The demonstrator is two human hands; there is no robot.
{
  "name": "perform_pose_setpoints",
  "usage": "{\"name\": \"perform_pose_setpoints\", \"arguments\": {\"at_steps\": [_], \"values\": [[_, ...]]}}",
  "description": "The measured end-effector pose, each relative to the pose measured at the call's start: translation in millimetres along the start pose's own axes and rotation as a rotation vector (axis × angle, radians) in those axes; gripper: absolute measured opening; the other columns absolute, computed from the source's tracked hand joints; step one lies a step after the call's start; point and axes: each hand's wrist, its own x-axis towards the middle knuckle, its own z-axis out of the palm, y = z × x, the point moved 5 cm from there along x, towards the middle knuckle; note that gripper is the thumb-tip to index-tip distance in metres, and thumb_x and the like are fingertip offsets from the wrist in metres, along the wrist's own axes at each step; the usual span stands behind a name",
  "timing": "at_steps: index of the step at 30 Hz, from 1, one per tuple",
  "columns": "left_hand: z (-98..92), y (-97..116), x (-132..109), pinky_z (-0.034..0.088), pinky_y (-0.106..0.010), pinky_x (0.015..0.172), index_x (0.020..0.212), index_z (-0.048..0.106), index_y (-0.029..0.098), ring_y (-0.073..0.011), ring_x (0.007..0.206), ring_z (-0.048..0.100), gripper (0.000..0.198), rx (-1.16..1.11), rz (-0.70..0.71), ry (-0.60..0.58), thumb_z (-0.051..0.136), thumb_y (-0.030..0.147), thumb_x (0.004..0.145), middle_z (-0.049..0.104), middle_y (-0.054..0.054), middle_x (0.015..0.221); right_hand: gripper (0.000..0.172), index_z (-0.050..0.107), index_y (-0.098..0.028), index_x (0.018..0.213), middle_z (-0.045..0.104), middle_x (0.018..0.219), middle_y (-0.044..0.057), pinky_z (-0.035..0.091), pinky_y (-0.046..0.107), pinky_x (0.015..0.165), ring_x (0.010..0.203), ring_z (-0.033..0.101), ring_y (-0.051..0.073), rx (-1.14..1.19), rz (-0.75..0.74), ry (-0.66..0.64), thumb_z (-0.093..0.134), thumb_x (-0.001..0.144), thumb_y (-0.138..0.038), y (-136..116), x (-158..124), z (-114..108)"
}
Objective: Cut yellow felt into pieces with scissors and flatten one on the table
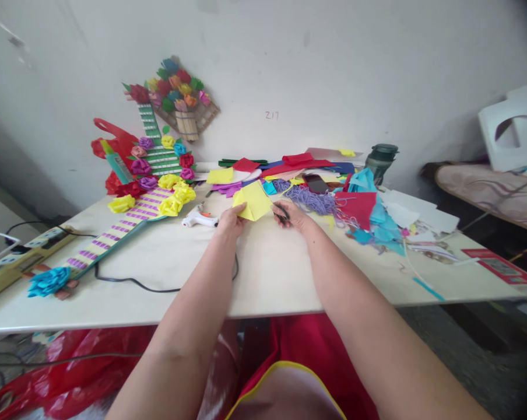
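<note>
My left hand (231,220) pinches the lower left edge of a yellow paper square (253,202), holding it tilted above the table (263,274). My right hand (290,215) is closed around black-handled scissors (281,212) at the paper's right edge. Both forearms stretch forward from the bottom of the view.
A white glue gun (199,220) with a black cord lies left of my hands. A long paper-flower craft (136,210) lies at left, coloured paper scraps and purple yarn (312,201) at right. A dark jar (380,158) stands by the wall. A power strip (23,251) sits far left.
</note>
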Motion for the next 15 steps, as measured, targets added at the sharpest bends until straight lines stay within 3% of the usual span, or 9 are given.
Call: {"name": "perform_pose_setpoints", "arguments": {"at_steps": [15], "values": [[-0.8,0.4,-0.6,0.057,-0.027,0.071,0.087,0.061,0.008,-0.0185,0.068,0.068,0.020,0.004,0.013,0.016,0.061,-0.002,0.070,0.069,-0.006,0.069,0.019,0.050,-0.017,0.092,0.051,0.045,-0.008,0.021,0.016,0.029,0.030,0.042,0.005,0.002,0.032,0.041,0.057,0.079,-0.030,-2.0,1.7,-0.5]]}}
